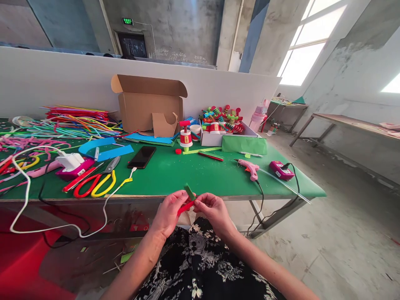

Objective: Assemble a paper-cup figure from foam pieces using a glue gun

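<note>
Both my hands meet just below the front edge of the green table [193, 175], over my lap. My left hand [170, 212] is closed around a red strip [185, 207] with a small green piece [189, 192] sticking up from it. My right hand [212, 208] pinches the other end of the same red and green piece. A pink glue gun [249, 168] lies on the table to the right. A small red and white figure [186, 136] stands at the middle back of the table.
A black phone [141, 157], red and yellow scissors [93, 183], a white charger [70, 160] with its cable, and piles of coloured pipe cleaners [62, 121] cover the left. An open cardboard box [150, 106], a white tray of finished figures [223, 125] and green paper [244, 144] stand behind.
</note>
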The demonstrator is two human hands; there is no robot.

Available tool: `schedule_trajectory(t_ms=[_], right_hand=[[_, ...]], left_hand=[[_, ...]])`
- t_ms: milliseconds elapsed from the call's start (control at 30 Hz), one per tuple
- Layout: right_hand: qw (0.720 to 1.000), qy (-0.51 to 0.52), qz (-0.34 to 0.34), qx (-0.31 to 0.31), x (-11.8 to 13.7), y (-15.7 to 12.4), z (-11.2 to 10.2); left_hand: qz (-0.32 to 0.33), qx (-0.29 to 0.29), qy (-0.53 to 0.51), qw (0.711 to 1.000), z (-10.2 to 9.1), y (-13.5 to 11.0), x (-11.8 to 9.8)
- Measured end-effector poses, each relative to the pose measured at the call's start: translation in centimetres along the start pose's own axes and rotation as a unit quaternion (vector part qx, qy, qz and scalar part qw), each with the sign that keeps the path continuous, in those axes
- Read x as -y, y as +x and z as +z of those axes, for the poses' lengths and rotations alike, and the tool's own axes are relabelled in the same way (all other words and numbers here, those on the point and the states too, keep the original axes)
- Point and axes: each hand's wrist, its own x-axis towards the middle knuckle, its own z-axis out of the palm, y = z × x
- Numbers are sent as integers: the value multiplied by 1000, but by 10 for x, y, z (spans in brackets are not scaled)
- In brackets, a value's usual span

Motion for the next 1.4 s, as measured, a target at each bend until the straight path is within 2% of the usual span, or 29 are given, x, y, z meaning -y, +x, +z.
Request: schedule_trajectory(t_ms=[67,133,233,300,367,467,600,800,1000,1400], right_hand=[[1000,22,2,-16,1,0,0],[998,51,3,-36,2,1,0],[993,98,4,-60,5,1,1],[991,119,7,-63,5,1,2],[991,124,14,-57,5,0,3],[991,126,27,-39,3,0,3],[989,142,40,-5,3,1,1],[987,140,73,18,5,2,1],[981,167,96,12,3,3,1],[985,156,72,1,1,3,2]], left_hand=[[2,-33,-23,999,-3,1,2],[-18,-39,-30,999,-7,1,3],[-41,5,-20,999,-6,-2,3],[-24,36,-2,999,-2,-5,5],[13,32,15,999,4,-6,8],[62,-19,44,997,9,-2,13],[85,-48,72,993,9,4,17],[84,-55,103,990,8,1,13],[71,-56,95,991,10,0,11],[59,-42,63,995,11,-1,12]])
